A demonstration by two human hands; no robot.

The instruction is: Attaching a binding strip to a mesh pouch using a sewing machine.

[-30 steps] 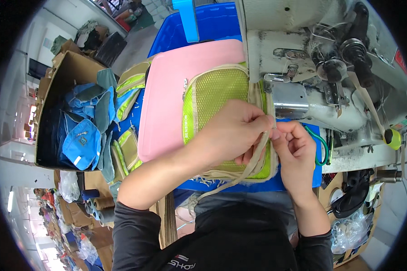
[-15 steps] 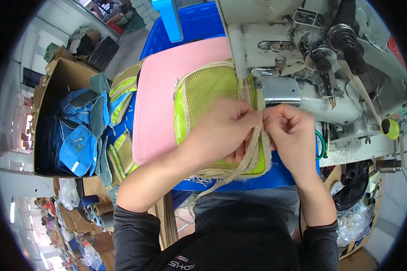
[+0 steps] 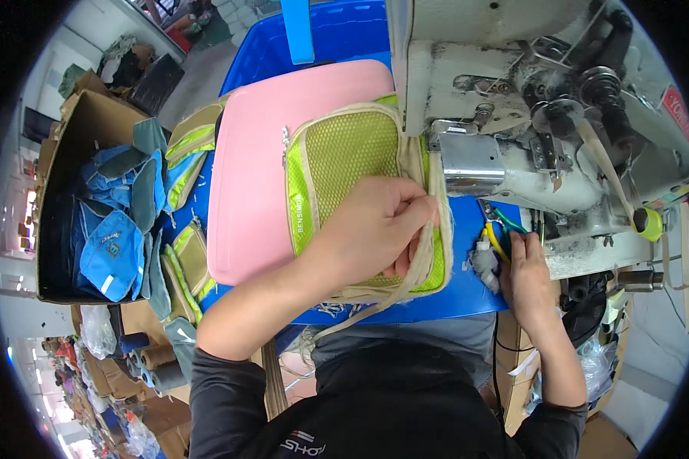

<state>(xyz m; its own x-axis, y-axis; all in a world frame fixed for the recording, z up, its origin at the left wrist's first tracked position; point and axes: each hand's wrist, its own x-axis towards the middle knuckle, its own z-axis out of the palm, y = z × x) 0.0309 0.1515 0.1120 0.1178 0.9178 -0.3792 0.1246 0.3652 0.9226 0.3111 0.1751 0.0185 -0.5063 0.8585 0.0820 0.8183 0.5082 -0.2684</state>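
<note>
"While the left hand (image 3: 383, 226) pinches a beige strip (image 3: 398, 294), how does the strip lie?"

"Beside the right border of the green mesh pouch (image 3: 352, 149); its loose tail runs near and left, past the pouch's near edge."

"And the right hand (image 3: 527, 271)?"

"Over the right side of the blue work surface (image 3: 467, 302), fingers pointing far; whether they grip anything cannot be told."

"What lies closest to it?"

"A yellow handle (image 3: 495, 240) and a green handle (image 3: 511, 222), at its far left. Both slant from far left to near right, the yellow more steeply. The right hand is nearer to them; the left is well apart."
</note>
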